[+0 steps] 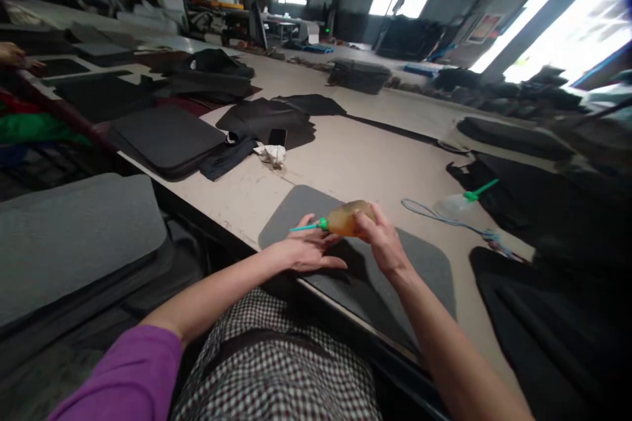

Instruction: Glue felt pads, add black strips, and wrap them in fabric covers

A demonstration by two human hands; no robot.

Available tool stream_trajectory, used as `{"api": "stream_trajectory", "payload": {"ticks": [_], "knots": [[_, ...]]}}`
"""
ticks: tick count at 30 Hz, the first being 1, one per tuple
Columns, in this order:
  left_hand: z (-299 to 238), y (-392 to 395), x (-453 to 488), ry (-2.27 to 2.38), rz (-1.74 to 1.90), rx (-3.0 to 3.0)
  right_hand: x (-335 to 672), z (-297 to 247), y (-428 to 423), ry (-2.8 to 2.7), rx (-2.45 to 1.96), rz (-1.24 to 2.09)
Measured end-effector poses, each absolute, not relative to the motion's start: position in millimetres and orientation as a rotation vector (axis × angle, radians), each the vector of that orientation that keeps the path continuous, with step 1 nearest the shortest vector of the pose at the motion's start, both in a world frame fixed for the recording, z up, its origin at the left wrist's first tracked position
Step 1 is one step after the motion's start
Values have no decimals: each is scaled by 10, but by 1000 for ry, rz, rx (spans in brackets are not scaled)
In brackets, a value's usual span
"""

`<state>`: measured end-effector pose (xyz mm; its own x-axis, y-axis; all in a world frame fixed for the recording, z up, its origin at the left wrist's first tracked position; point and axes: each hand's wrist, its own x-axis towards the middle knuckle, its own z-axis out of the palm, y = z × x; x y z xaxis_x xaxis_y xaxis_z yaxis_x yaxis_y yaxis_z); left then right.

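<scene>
My right hand (378, 237) is wrapped round a squeeze bottle (343, 218) of amber liquid, tilted on its side with its green nozzle pointing left. Below the bottle, my left hand (311, 251) lies with fingers spread on a dark grey mat (429, 263) with rounded corners. The mat rests at the table's near edge. Part of the left hand's fingers is hidden behind the bottle and its nozzle. To the right, a second squeeze bottle (457, 205), clear with a green nozzle, lies on the table beside a looped cord (429, 212).
Stacked dark mats (165, 138) lie along the table to the left, with a phone (277, 138) and a crumpled white cloth (272, 156) near them. More dark sheets (533, 335) cover the right side. Grey mats (74, 237) are piled at lower left. Another person's hand (10, 54) shows at far left.
</scene>
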<state>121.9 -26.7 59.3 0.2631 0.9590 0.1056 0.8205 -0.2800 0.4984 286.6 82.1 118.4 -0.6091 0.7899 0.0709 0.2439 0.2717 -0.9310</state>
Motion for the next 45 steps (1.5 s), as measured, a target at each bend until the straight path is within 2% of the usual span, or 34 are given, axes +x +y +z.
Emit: {"api": "stream_trajectory", "payload": {"ticks": [4,10,18,32,45], "knots": [[390,-295,1321,1669,528,2026,2647,1084,715,-2292,-826,1218],[134,-223,1368,1796,508,2104,2468,922,593,-2332,-548,1196],[106,-214,1382,1728,411,2150,2413,823,616,-2435,-380,1100],[302,-313,1326,1933,579,2334,2320,795,915,-2341,-592,981],[334,-288,1316,1944,582,2363,2126,676,1297,-2193,-762,449]]}}
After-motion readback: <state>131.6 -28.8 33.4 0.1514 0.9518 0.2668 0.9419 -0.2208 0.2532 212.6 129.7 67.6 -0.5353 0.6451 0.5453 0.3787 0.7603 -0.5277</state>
